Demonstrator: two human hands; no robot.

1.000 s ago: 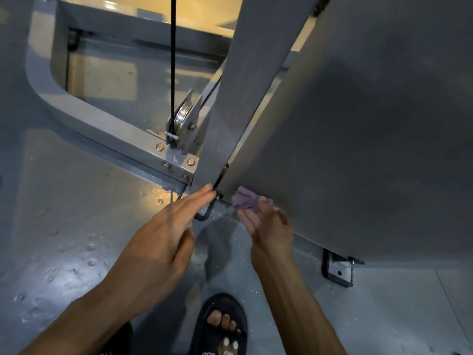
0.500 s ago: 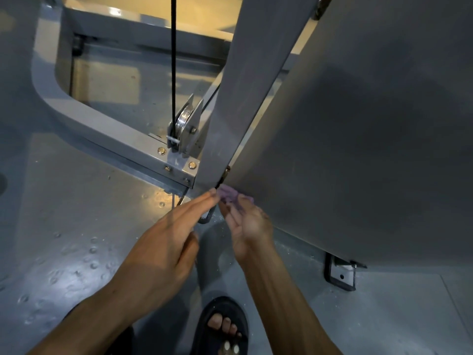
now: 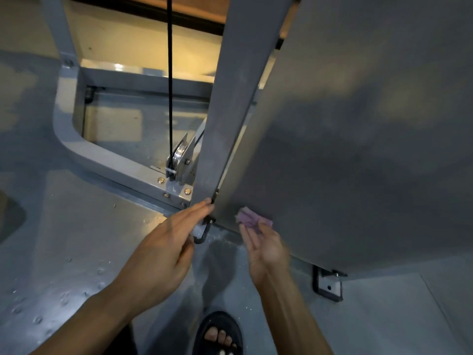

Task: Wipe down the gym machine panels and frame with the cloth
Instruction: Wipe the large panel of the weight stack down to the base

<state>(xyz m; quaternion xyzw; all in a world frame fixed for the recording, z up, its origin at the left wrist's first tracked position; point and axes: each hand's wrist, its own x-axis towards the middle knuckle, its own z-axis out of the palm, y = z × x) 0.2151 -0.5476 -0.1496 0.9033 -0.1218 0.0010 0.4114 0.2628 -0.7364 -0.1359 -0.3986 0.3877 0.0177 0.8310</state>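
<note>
We see the purple cloth (image 3: 252, 219) pressed flat against the lower edge of the large grey panel (image 3: 358, 149), a little way in from the panel's bottom left corner. Our right hand (image 3: 266, 248) holds it there, palm turned up, fingers straight and close together against the cloth's underside. Left of the cloth, our left hand (image 3: 163, 252) reaches to the panel's corner with its fingers extended and pressed together, the fingertips (image 3: 206, 203) touching the foot of the grey upright post (image 3: 230, 98) that stands just beside the panel's left edge. Beyond the post, a pulley (image 3: 179, 157) sits bolted to the curved base frame (image 3: 107, 155), with a black cable (image 3: 170, 73) rising straight up from it. Under the panel's lower edge a black bracket (image 3: 329, 286) is fixed to the floor, well to the right of the cloth. The floor (image 3: 64, 239) is a glossy blue-grey surface dotted with small droplets or bumps, and it glows yellow behind the frame. Below the panel, our sandalled foot (image 3: 220, 334) stands on it.
</note>
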